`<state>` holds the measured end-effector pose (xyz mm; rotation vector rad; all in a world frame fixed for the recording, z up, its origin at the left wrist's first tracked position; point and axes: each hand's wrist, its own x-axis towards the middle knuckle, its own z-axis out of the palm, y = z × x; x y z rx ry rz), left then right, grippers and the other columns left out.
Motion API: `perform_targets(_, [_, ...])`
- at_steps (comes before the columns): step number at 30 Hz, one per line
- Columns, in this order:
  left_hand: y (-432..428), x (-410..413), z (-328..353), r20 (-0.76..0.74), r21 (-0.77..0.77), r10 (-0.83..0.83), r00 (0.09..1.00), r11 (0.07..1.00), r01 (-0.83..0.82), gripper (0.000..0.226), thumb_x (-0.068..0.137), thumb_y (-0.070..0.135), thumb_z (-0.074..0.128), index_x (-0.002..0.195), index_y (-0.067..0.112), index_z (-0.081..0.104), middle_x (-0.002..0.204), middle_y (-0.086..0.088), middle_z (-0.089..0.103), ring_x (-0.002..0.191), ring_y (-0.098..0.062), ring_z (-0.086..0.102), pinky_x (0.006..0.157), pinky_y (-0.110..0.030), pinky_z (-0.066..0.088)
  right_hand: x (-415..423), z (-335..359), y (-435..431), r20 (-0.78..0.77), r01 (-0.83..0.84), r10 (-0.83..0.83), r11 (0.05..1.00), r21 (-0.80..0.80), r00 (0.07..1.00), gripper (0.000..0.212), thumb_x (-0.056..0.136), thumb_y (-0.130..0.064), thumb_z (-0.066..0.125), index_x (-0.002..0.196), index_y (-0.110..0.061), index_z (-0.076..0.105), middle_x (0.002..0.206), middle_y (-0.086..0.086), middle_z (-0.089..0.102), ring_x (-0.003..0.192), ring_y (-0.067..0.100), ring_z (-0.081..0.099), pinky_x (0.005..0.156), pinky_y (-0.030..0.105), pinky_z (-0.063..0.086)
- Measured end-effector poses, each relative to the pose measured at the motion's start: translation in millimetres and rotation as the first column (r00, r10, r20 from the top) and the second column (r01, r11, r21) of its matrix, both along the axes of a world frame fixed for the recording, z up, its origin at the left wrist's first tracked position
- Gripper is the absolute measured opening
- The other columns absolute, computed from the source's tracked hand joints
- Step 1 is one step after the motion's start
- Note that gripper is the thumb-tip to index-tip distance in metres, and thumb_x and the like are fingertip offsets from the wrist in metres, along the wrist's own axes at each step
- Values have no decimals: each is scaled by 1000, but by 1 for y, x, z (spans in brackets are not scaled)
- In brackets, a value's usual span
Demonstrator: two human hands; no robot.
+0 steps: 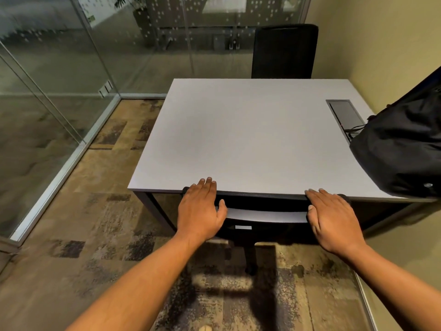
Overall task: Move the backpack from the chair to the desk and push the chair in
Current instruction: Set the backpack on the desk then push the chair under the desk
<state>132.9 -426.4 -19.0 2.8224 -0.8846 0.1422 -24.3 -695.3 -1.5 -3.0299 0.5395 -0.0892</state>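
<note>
**Black chair nearly home under the desk**

Black fabric fills the right edge of the view: the backpack already sits on the desk, at its right side near the wall, leaning over a grey cable hatch set into the top. The first half of the task looks done.

The chair is the step in hand. Its backrest top rail lies right at the desk's near edge, and the seat is hidden beneath the top. The left hand lies flat over the rail's left end, fingers stretched forward onto the desk edge, thumb hooked down on the inner side. The right hand mirrors it at the right end. Neither grip is closed around anything; both hands are open, palms pressing on the rail rather than clasping it.

By the look of it the push is almost spent, since the rail meets the desk edge. Whether it actually touches cannot be told. The next move likely calls for a last even shove from both palms, kept square so the chair does not skew, then lifting the hands away. A second chair stands at the far side.
</note>
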Motion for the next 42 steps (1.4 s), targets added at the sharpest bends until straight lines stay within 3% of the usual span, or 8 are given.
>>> perform_targets(23, [-15,28,-3,1,-28,-15,1000,999,15,62,94,42,27,148,11,33,156,-6,30,145,-19,21,115,-32,8,29,-2,-15,-19,9,-9,1000,-7,1000,65,97,-45,8,148,-12,32,155,7,36,146,25,27,118,44,26])
perform_targets(42, [-18,28,-4,10,-20,-2,1000,1000,2,63,94,45,29,148,13,32,157,-5,29,145,-18,21,113,-30,6,30,-4,-18,-4,26,-26,1000,-9,1000,64,96,-45,9,146,-15,38,152,4,41,145,22,30,119,41,25])
